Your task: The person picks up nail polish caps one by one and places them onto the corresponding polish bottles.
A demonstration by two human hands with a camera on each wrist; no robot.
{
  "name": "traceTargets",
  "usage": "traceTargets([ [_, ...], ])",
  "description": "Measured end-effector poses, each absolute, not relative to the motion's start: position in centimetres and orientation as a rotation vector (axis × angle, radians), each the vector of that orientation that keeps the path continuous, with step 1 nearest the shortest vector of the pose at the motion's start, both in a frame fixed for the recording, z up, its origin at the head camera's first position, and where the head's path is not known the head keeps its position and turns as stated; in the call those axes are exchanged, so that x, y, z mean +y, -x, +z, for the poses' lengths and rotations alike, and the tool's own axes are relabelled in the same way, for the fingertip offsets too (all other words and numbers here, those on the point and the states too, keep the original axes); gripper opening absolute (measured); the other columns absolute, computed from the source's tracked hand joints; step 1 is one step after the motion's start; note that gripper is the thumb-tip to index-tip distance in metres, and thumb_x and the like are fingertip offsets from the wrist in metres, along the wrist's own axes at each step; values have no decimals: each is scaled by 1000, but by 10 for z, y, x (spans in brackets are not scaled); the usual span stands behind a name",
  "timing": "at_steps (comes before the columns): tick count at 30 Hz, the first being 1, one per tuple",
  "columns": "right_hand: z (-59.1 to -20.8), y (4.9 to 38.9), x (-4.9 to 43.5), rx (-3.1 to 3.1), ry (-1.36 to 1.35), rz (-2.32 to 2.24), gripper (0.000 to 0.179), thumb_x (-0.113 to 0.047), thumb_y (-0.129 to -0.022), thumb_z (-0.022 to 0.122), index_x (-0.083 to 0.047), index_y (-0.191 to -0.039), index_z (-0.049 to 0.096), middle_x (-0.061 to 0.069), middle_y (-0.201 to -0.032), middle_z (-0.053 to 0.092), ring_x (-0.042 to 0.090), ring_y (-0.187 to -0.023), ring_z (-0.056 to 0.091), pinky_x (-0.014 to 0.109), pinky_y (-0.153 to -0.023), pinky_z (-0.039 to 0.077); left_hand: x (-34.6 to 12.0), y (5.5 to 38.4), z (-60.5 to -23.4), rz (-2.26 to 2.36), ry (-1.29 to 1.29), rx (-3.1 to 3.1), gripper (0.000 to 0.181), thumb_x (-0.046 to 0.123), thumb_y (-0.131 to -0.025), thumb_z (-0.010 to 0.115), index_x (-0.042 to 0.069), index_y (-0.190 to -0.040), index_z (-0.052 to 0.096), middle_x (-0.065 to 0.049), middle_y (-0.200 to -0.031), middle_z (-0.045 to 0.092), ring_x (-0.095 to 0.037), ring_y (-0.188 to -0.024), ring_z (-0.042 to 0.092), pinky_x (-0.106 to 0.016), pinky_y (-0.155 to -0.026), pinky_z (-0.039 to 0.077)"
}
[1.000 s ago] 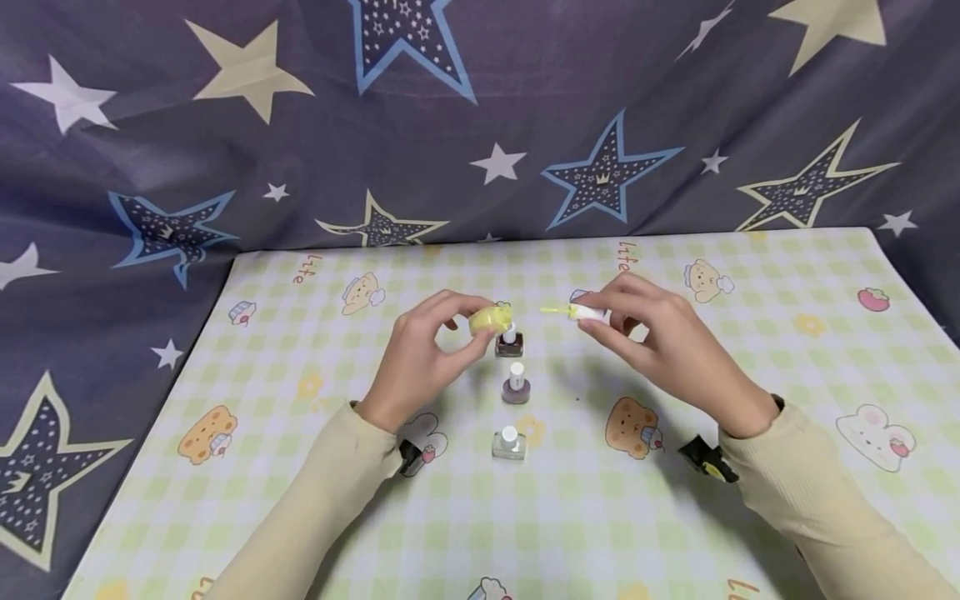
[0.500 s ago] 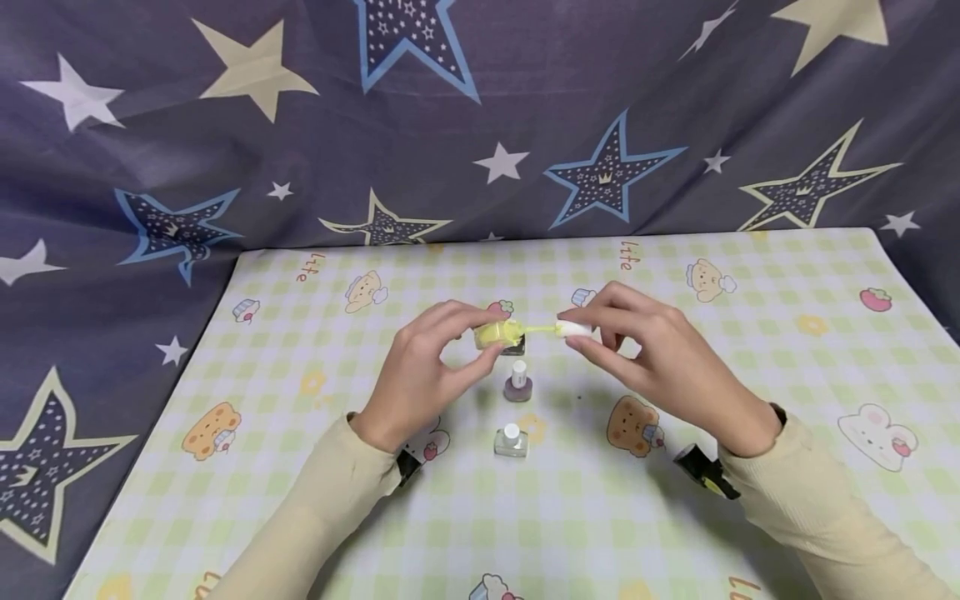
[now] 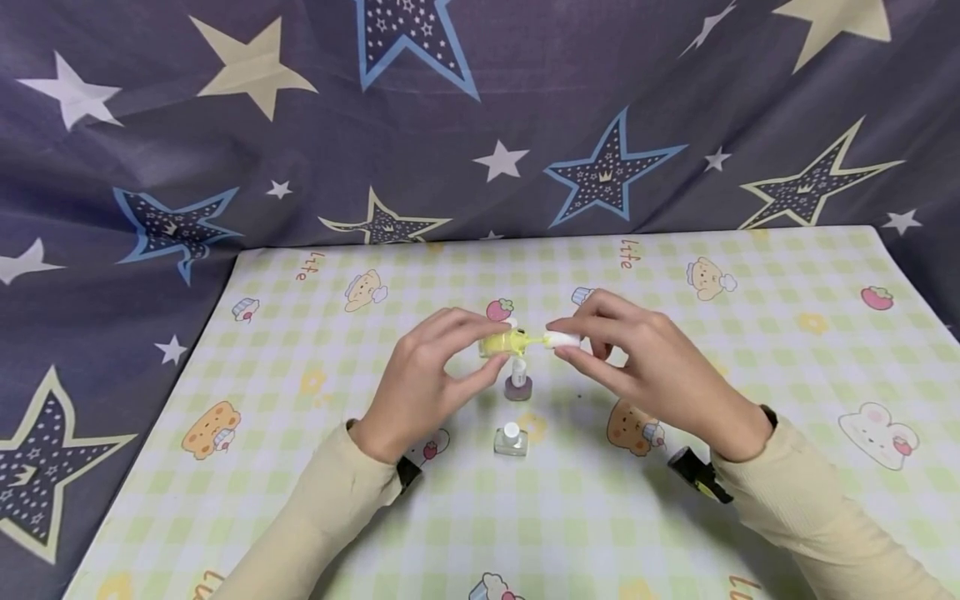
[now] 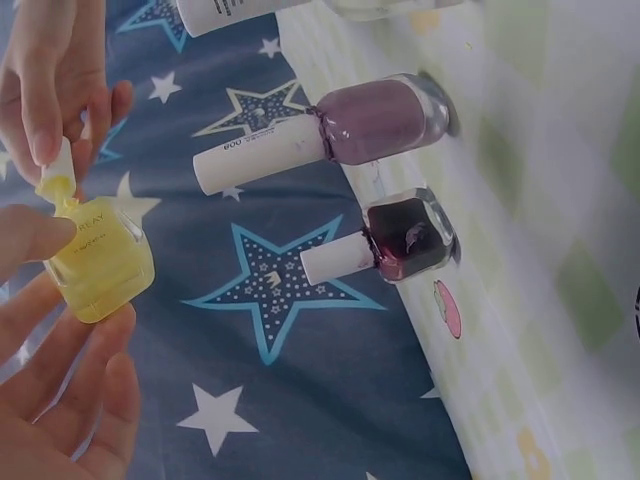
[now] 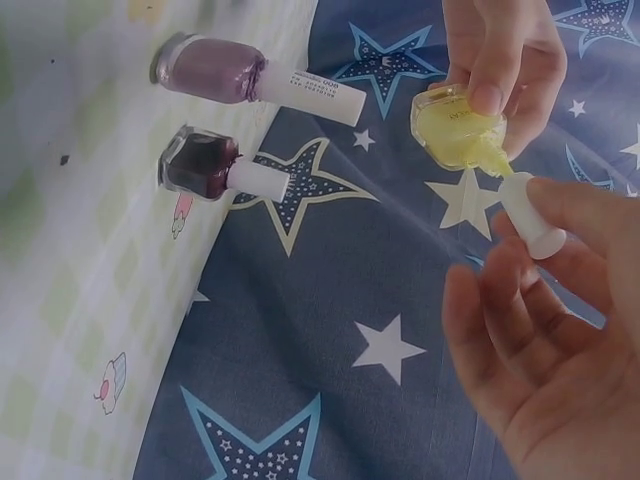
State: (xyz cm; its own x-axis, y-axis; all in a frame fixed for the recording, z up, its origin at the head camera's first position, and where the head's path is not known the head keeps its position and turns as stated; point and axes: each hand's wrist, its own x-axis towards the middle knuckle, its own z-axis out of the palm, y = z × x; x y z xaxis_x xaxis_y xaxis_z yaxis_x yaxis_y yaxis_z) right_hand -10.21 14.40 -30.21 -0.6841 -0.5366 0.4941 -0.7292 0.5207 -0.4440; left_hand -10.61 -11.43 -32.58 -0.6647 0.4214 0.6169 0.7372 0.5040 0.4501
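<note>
A yellow nail polish bottle [image 4: 105, 262] is pinched between the thumb and fingers of my left hand [image 3: 423, 375], raised above the table and tipped so its neck points right. My right hand [image 3: 637, 358] pinches the white brush cap [image 5: 532, 215]. In the head view a short stretch of yellow-coated brush stem [image 3: 536, 340] shows between cap and bottle neck; the brush tip is hidden inside the neck. Yellow polish coats the neck. Under the hands stand a mauve polish bottle [image 3: 518, 385] and a dark red polish bottle [image 5: 200, 163], both capped; the dark red one is mostly hidden in the head view.
A clear polish bottle [image 3: 511, 442] with a white cap stands nearest me, in line with the others. The table [image 3: 300, 500] has a green checked cloth with cartoon prints. Behind it hangs a dark star-patterned curtain [image 3: 465, 150].
The brush was outside the bottle and apart from it. My right hand has moved left, bringing the brush into the neck, with the cap now close to it. Both hands have lowered slightly.
</note>
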Motion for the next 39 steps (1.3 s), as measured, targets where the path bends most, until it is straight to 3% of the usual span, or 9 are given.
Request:
traceTargets([
  [12,-307,99,137,-2464,-1085,963,23,-14,-91,73,-13,-114,74,-9,-92,58,0,-68,50,16,-54,46,-109,98,-323,-970,1002,-2326,25,17,-87,77,11,-112,75,-1,-105,71,-14,-100,65,-30,-87,51],
  [22,-308,100,136,-2444,-1100,914,18,-16,-92,71,-12,-109,75,-8,-93,59,0,-67,46,16,-58,42,-105,94,-320,-873,1009,-2402,26,24,-95,67,14,-119,70,2,-109,67,-12,-101,60,-29,-91,49],
  [31,-309,100,133,-2494,-1036,873,11,-24,-98,64,-17,-95,73,-11,-85,55,0,-65,44,19,-58,42,-101,92,-321,-849,1002,-2394,25,24,-96,65,13,-119,69,2,-109,66,-12,-99,59,-28,-88,50],
  [39,-313,101,129,-2549,-919,956,24,-22,-100,61,-21,-76,66,-10,-74,51,2,-58,40,21,-55,39,-99,92,-325,-865,993,-2376,25,23,-97,64,12,-119,69,2,-106,65,-12,-94,57,-28,-83,50],
])
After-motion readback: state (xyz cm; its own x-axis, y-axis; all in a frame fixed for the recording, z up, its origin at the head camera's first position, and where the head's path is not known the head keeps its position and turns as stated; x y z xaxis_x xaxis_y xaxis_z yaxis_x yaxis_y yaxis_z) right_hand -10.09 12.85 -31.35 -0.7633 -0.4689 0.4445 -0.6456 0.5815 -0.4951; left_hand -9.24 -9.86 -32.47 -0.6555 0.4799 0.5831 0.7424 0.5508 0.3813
